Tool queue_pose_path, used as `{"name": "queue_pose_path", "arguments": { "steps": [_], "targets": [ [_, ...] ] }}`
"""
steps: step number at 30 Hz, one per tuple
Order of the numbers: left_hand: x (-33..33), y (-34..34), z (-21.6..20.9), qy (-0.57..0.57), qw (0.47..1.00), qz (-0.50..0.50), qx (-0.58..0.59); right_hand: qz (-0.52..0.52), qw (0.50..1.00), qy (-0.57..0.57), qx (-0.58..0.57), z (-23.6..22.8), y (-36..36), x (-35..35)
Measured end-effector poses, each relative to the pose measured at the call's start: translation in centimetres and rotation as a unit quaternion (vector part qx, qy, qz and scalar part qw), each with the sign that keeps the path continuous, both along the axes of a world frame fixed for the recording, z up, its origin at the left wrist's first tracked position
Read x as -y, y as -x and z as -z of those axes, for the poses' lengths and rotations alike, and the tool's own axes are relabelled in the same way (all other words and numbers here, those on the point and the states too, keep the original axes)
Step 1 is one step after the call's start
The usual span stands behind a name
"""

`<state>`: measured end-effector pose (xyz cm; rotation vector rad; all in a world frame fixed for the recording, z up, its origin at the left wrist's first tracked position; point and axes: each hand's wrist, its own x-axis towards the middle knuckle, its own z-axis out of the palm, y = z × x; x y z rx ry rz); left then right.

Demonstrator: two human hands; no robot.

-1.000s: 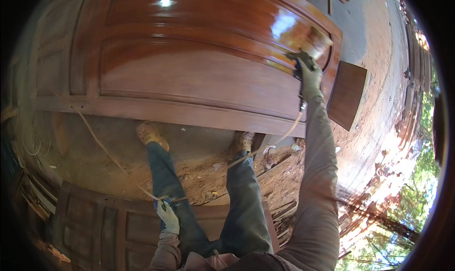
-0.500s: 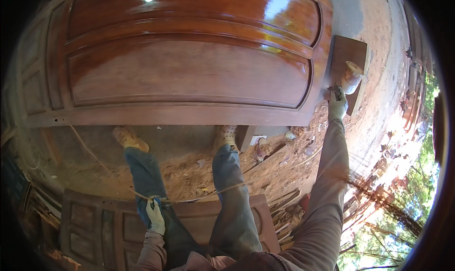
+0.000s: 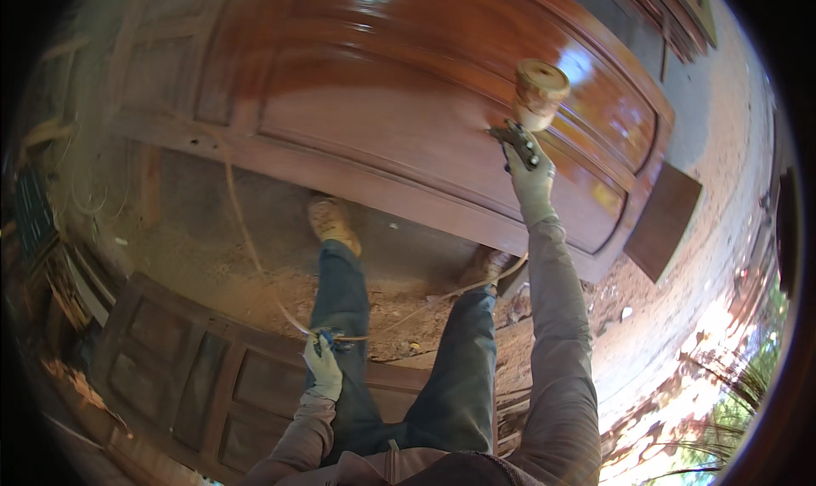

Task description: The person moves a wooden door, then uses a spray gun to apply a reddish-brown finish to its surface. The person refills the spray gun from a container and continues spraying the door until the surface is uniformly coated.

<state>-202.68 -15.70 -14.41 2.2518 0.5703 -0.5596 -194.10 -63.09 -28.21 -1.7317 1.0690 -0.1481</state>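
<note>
My gloved right hand (image 3: 533, 189) is closed around a spray gun (image 3: 515, 139) with a stained cup (image 3: 539, 104) on top. It hangs over the right part of a large reddish-brown panelled door (image 3: 382, 116). The far side of that door shines wet, while its near panel looks duller in places. Low in front of my left leg, my gloved left hand (image 3: 323, 369) is closed on a thin tan air hose (image 3: 238, 206). The hose runs up toward the near edge of the door on the left and also away to the right, toward the gun.
A small brown board (image 3: 665, 223) lies off the door's right end. Another dark panelled door (image 3: 204, 375) lies behind my legs on the left. Debris and soil cover the ground by my feet, and wood pieces (image 3: 667, 10) are stacked at the far right.
The spray gun has moved left, from over the small board to above the large door. My view has turned, so the door now slants. My left hand keeps its hold on the hose.
</note>
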Motion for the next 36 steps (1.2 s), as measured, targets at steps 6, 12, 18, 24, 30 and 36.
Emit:
{"name": "queue_pose_path", "arguments": {
  "steps": [6, 12, 18, 24, 30, 36],
  "targets": [
    [-3.6, -5.3, -0.7, 0.034, 0.998, 0.001, -0.061, -0.070, 0.987, -0.077, 0.124, 0.3, -20.0, -14.7],
    [-3.7, -6.5, -1.5, 0.089, 0.995, -0.019, -0.028, -0.014, 0.918, -0.351, 0.182, 0.2, -26.1, -22.5],
    [-2.7, -1.9, -0.5, 0.021, 0.997, 0.043, -0.067, 0.053, 0.977, -0.185, 0.094, -0.1, -11.3, -14.6],
    [-0.2, 6.1, 1.4, 0.060, 0.997, -0.015, -0.051, 0.091, 0.996, -0.015, 0.006, -0.4, 11.3, 0.2],
    [5.9, 13.5, 2.1, 0.062, 0.995, 0.054, -0.056, 0.167, 0.971, 0.101, -0.136, 0.6, 32.2, 13.9],
    [10.8, 17.9, 3.8, 0.111, 0.982, 0.131, -0.077, 0.146, 0.915, 0.262, -0.270, 1.3, 46.3, 22.4]
  ]
}}
